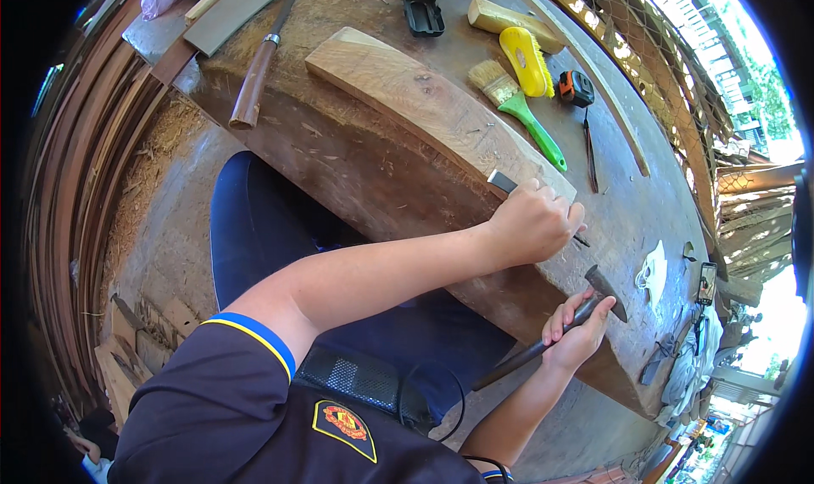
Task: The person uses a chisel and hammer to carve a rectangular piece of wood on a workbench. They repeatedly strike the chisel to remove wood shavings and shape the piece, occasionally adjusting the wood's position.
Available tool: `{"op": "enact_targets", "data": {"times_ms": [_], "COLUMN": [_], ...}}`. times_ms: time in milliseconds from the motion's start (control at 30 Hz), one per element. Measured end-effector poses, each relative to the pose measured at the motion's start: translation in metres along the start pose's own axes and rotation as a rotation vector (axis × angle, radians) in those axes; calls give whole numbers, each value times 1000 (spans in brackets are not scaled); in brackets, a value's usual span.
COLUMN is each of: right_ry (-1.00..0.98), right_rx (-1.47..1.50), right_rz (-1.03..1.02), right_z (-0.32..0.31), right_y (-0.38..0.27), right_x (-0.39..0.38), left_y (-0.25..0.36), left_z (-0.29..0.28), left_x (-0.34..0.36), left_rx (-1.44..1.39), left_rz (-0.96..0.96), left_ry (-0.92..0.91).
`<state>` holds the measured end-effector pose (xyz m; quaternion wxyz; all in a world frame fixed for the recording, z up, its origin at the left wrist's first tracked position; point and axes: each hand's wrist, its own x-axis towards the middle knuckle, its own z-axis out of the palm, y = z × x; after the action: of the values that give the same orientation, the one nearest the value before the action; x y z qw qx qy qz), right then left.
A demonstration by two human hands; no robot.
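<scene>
My left hand (532, 223) is closed around a chisel (502, 182), whose metal blade rests against the near edge of a curved wooden plank (407, 94) lying on the workbench (339, 162). My right hand (579, 330) grips a dark hammer (607, 282) by its handle, with the head held just above the bench edge, to the right of the chisel hand. My forearms come in from the lower edge over my dark trousers.
On the bench lie a green-handled paintbrush (519, 106), a yellow scrub brush (527, 60), an orange tape measure (577, 88), a black case (423, 12), a wood block (509, 21), a wooden-handled tool (256, 75) and a phone (707, 282). Stacked wood strips (80, 187) stand at left.
</scene>
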<state>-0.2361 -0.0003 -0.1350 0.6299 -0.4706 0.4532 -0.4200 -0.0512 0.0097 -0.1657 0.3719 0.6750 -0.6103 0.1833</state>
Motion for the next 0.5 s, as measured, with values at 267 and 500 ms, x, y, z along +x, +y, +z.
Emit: {"op": "enact_targets", "data": {"times_ms": [267,500], "right_ry": [-30,81], "right_rx": [38,325], "right_rz": [58,-95], "right_z": [22,9], "right_y": [-2,-6], "right_x": [5,19], "left_y": [-3,-3], "left_z": [2,1], "left_x": [-1,-4], "left_rx": [-23,-30], "left_rz": [22,42], "left_ry": [16,27]}}
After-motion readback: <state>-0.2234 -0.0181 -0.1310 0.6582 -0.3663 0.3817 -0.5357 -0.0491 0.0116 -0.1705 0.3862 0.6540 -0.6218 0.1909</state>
